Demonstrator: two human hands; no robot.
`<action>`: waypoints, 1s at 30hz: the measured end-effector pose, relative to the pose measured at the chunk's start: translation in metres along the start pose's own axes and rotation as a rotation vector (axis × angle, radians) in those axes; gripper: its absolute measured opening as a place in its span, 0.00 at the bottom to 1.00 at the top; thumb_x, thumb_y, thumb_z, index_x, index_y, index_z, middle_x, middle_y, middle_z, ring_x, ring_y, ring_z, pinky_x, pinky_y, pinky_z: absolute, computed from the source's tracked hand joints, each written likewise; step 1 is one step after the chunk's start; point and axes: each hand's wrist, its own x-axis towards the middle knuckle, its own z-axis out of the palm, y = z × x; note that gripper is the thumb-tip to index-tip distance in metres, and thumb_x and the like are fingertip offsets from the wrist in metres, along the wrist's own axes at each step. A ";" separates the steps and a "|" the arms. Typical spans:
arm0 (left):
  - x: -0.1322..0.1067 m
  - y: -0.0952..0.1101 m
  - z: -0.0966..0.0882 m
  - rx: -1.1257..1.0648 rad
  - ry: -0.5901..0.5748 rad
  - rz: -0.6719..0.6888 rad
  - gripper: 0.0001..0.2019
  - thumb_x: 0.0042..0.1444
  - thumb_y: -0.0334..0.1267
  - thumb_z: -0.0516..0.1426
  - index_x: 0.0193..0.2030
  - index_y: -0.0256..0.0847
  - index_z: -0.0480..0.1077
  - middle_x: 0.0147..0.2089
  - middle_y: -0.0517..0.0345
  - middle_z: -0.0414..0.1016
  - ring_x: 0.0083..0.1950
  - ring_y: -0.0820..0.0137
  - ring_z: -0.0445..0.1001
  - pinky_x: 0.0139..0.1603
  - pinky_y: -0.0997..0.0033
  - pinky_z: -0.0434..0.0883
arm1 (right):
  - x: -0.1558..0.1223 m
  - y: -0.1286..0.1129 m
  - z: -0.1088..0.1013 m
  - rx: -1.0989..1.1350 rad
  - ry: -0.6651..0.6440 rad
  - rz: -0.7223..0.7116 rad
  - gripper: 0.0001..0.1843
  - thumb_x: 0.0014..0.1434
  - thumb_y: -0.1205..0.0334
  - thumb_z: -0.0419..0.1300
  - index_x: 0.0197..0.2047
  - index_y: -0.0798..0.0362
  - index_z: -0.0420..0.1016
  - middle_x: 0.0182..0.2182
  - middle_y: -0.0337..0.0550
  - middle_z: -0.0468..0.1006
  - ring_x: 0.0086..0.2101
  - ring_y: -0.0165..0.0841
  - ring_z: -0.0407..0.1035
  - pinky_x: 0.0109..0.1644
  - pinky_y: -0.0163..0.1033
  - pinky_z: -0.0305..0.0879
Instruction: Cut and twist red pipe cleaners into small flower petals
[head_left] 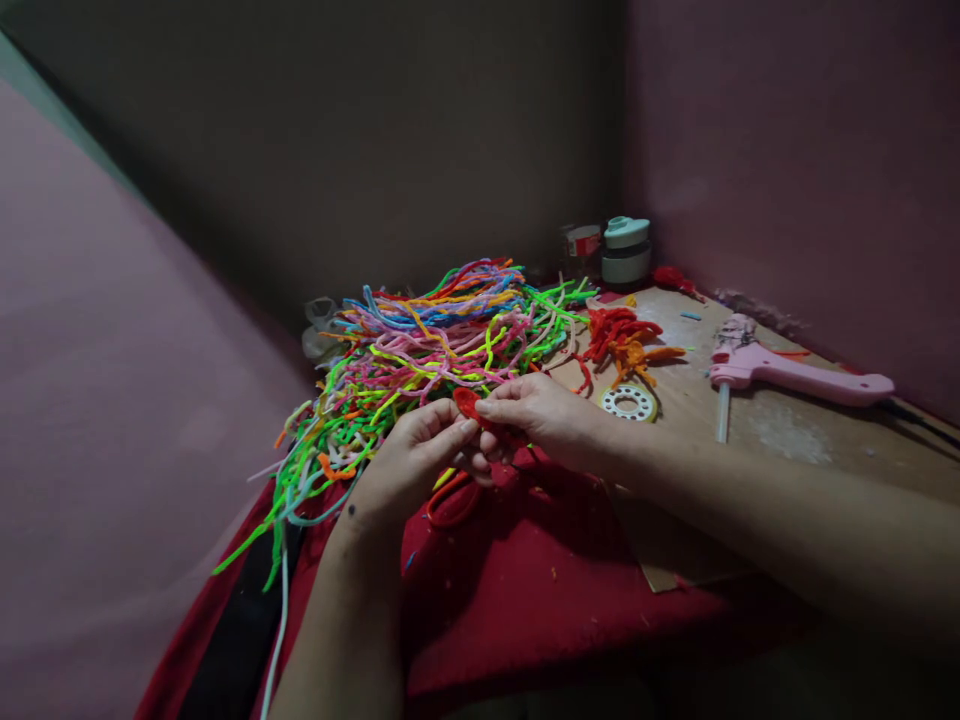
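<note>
My left hand (409, 460) and my right hand (544, 415) meet over a red cloth (540, 590), both pinched on a small red pipe-cleaner piece (469, 402) held between their fingertips. Just behind the hands lies a big tangled heap of coloured pipe cleaners (427, 350) in pink, green, yellow, blue and orange. A red pipe-cleaner loop (450, 500) rests on the cloth under my left hand.
A pink glue gun (787, 375) lies on the wooden board at the right. A white ring with holes (628, 402) and a clump of red and orange pieces (622, 340) sit near my right hand. Small containers (625, 250) stand in the corner by the walls.
</note>
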 end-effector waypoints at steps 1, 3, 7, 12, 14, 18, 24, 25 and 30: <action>0.000 0.000 0.000 0.003 0.006 -0.007 0.09 0.54 0.39 0.57 0.30 0.34 0.67 0.32 0.54 0.75 0.28 0.72 0.74 0.31 0.70 0.74 | -0.001 -0.001 0.000 -0.004 -0.006 -0.006 0.15 0.55 0.60 0.57 0.21 0.59 0.68 0.17 0.39 0.71 0.16 0.23 0.63 0.23 0.30 0.60; 0.000 0.001 0.000 0.005 0.008 -0.007 0.09 0.53 0.39 0.58 0.31 0.34 0.67 0.32 0.54 0.75 0.29 0.72 0.74 0.31 0.70 0.74 | -0.002 -0.002 0.000 -0.017 -0.009 -0.039 0.17 0.55 0.57 0.58 0.20 0.59 0.67 0.17 0.40 0.71 0.17 0.24 0.63 0.22 0.31 0.58; -0.002 0.001 -0.002 0.017 -0.003 0.013 0.09 0.54 0.40 0.57 0.31 0.35 0.67 0.31 0.55 0.74 0.29 0.72 0.74 0.32 0.70 0.74 | -0.003 -0.002 -0.001 -0.039 -0.031 -0.088 0.17 0.51 0.55 0.61 0.20 0.59 0.69 0.17 0.41 0.72 0.18 0.25 0.63 0.23 0.32 0.58; -0.003 0.001 -0.003 0.043 -0.044 0.028 0.08 0.54 0.38 0.57 0.35 0.34 0.68 0.32 0.54 0.74 0.30 0.71 0.74 0.33 0.70 0.73 | -0.003 -0.003 0.000 -0.059 -0.009 -0.048 0.12 0.44 0.62 0.66 0.19 0.60 0.69 0.16 0.40 0.73 0.18 0.24 0.63 0.24 0.32 0.58; -0.004 0.000 -0.005 0.034 -0.074 0.022 0.08 0.55 0.37 0.56 0.37 0.34 0.69 0.33 0.53 0.73 0.31 0.72 0.74 0.33 0.72 0.73 | -0.004 -0.003 0.002 -0.072 0.016 -0.038 0.10 0.45 0.66 0.64 0.19 0.60 0.69 0.15 0.39 0.72 0.17 0.24 0.63 0.23 0.31 0.57; -0.004 -0.002 -0.009 0.012 -0.129 0.025 0.08 0.55 0.37 0.56 0.38 0.34 0.70 0.34 0.53 0.73 0.32 0.72 0.74 0.34 0.74 0.73 | -0.004 -0.003 0.007 -0.028 0.038 -0.001 0.08 0.48 0.72 0.59 0.19 0.59 0.68 0.14 0.38 0.71 0.16 0.24 0.64 0.22 0.30 0.58; -0.003 -0.003 -0.010 -0.009 -0.125 0.016 0.08 0.55 0.37 0.57 0.38 0.34 0.70 0.33 0.54 0.73 0.31 0.73 0.73 0.34 0.74 0.73 | -0.006 -0.002 0.010 0.057 0.036 -0.014 0.08 0.47 0.73 0.58 0.19 0.60 0.68 0.14 0.40 0.72 0.17 0.25 0.66 0.23 0.30 0.61; -0.003 -0.003 -0.010 -0.011 -0.127 0.020 0.08 0.55 0.37 0.57 0.37 0.34 0.70 0.33 0.54 0.73 0.31 0.74 0.73 0.33 0.74 0.73 | -0.006 -0.002 0.010 0.063 0.041 -0.010 0.08 0.47 0.73 0.58 0.18 0.60 0.68 0.14 0.40 0.72 0.17 0.25 0.66 0.23 0.30 0.61; -0.004 -0.003 -0.011 -0.005 -0.141 0.040 0.07 0.54 0.37 0.57 0.37 0.34 0.70 0.32 0.54 0.73 0.31 0.72 0.73 0.33 0.73 0.73 | -0.007 -0.002 0.011 0.063 0.032 -0.014 0.08 0.46 0.71 0.59 0.18 0.60 0.68 0.15 0.40 0.73 0.16 0.25 0.65 0.23 0.30 0.62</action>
